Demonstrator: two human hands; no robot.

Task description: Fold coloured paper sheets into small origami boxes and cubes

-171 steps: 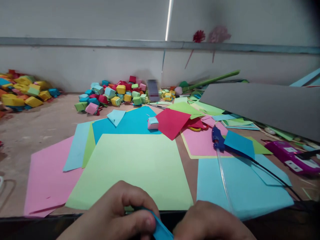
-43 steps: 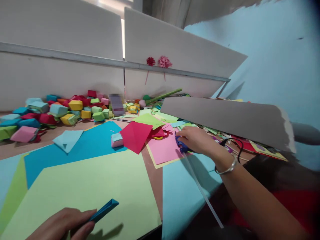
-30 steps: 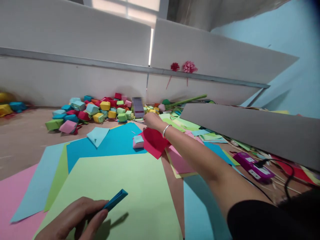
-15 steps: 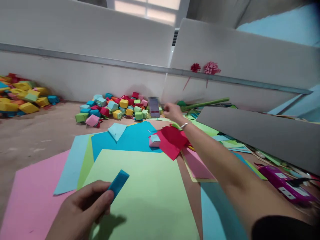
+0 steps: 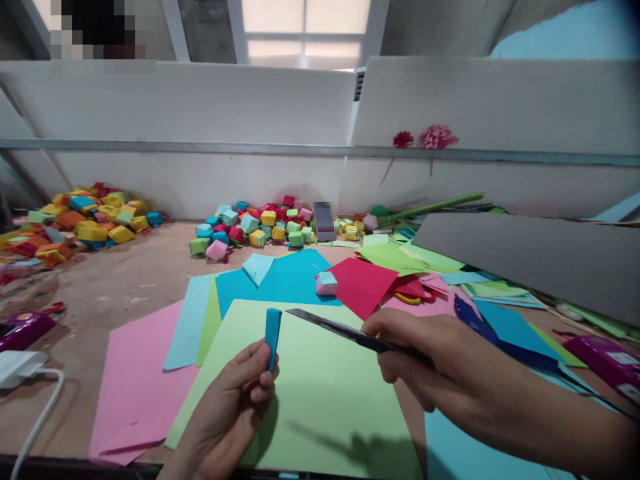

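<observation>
My left hand (image 5: 240, 390) is closed, pinching a folded blue paper strip (image 5: 273, 333) upright between thumb and fingers. In my right hand (image 5: 425, 360) is a craft knife (image 5: 345, 330), its blade pointing left. The blade's tip is close to the strip's upper end; I cannot tell whether they touch. Beneath both hands lies a large light green paper sheet (image 5: 320, 427), with their shadows on it. Just beyond sits a small pink paper box (image 5: 327, 285) with a light blue top, beside a red paper sheet (image 5: 365, 283).
Colourful paper cubes are heaped at the back middle (image 5: 257, 227) and left. A phone (image 5: 325, 221) leans among them. Pink paper (image 5: 145, 380) and blue sheets (image 5: 280, 277) surround the green one. A purple device (image 5: 605, 363) lies right; a white charger (image 5: 20, 369) lies left.
My right hand has come back from the far side near the phone and now holds a craft knife. My left hand has moved right and turned the blue strip upright. The view has shifted left.
</observation>
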